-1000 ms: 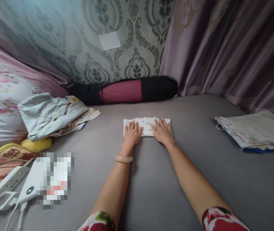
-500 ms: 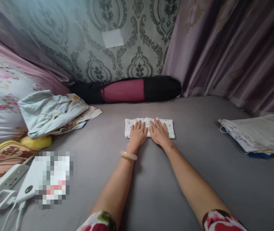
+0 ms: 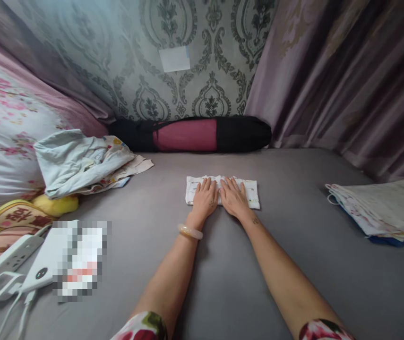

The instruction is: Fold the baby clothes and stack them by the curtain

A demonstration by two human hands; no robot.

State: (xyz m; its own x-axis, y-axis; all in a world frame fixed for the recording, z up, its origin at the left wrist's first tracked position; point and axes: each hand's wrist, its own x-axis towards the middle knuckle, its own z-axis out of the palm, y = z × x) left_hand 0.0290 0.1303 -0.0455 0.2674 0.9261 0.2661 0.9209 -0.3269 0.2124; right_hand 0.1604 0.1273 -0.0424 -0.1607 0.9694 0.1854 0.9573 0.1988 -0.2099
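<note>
A small folded white cloth with a faint print (image 3: 252, 191) lies on the grey sheet (image 3: 223, 264) in the middle of the bed. Both my hands rest flat on it, side by side and touching. My left hand (image 3: 205, 198) covers its left half, fingers stretched out; a pale bangle sits on that wrist. My right hand (image 3: 234, 197) covers the middle, fingers also flat and spread. Only the cloth's two ends show past my hands.
A heap of pale blue and printed clothes (image 3: 81, 163) lies at the left by a floral pillow (image 3: 3, 127). A stack of folded cloths (image 3: 382, 208) sits at the right. A black and pink roll (image 3: 191, 134) lies along the wall. A power strip (image 3: 3, 264) lies lower left.
My hands have slid toward each other across the cloth, from apart to touching at its centre. The view has shifted slightly.
</note>
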